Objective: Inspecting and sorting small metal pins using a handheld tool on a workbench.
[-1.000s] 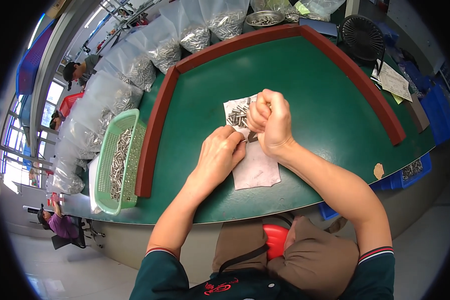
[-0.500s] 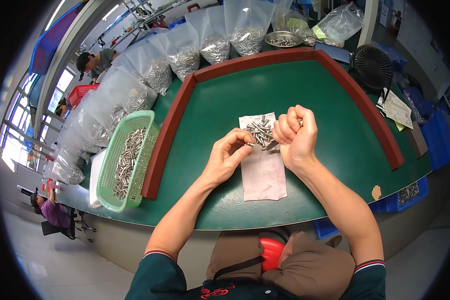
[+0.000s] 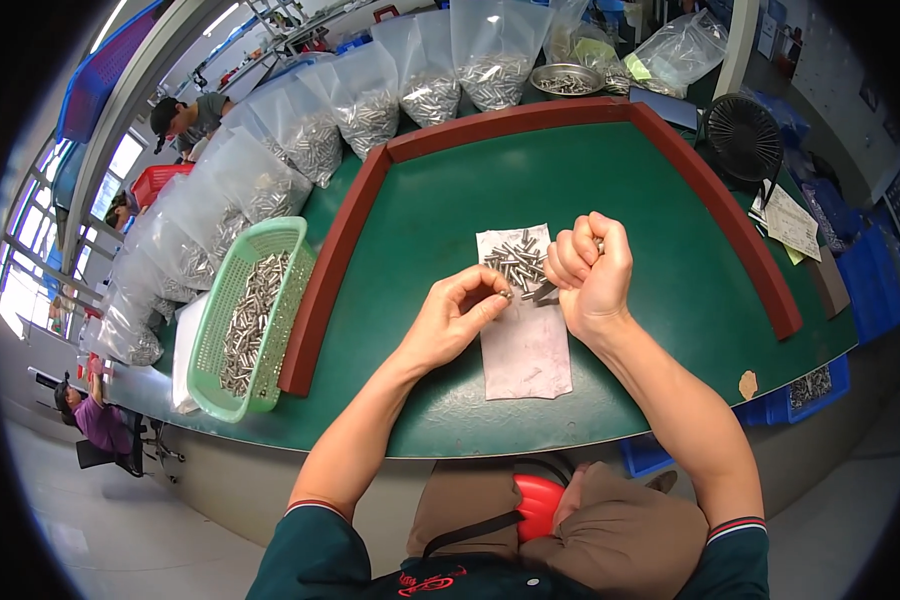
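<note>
Left hand point(image 3: 455, 312): thumb and fingers pinched on small metal piece point(image 3: 506, 294). Right hand point(image 3: 592, 280): clenched fist, metal bit point(image 3: 598, 243) showing at top, other contents hidden. Loose pins point(image 3: 515, 260): heaped on cloth point(image 3: 526, 355), beside both hands. Green basket point(image 3: 206, 378), left: many pins inside. Clear bags point(image 3: 365, 78) beyond: metal parts in each. Round dish point(image 3: 570, 94): more parts. Red-brown rail point(image 3: 505, 123): stands between basket and cloth. Fan point(image 3: 742, 138): far right.

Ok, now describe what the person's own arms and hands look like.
Short, dark green sleeves end in cuffs striped with red and white. Below them, the forearms and both hands are bare, with no gloves or watch showing.
</note>
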### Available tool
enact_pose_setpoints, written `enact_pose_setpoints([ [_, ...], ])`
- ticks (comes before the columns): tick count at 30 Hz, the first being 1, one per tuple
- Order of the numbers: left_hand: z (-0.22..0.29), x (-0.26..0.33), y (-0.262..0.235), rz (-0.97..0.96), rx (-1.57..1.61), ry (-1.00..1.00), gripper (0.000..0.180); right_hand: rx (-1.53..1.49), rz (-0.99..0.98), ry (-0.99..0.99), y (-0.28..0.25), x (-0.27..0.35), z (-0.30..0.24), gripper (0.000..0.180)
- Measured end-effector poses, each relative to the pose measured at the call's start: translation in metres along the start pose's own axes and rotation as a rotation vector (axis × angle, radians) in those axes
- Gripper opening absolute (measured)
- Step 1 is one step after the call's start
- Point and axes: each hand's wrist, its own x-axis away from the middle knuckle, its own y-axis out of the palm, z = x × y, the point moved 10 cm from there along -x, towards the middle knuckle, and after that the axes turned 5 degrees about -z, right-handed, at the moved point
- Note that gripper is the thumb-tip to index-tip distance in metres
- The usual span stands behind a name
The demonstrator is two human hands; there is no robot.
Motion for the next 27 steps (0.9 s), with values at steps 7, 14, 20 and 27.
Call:
enact_pose_setpoints([
  [7, 0.032, 0.011, 0.018, 0.008, -0.719, 0.117, 0.011, -0.004, -0.012, 0.043, 0.004, 0.002, 0.007, 0.035],
  [14, 0.014, 0.006, 0.001, 0.147, -0.586, -0.025, 0.007, 0.037, -0.052, 0.073, 0.008, 0.006, 0.017, 0.036],
  [20, 0.017, 0.006, 0.002, 0.184, -0.692, 0.026, 0.007, 0.035, -0.042, 0.074, 0.004, 0.004, 0.022, 0.036],
  [27, 0.016, 0.004, 0.003, 0.191, -0.746, 0.047, 0.006, 0.036, -0.008, 0.075, 0.000, 0.005, 0.028, 0.035],
])
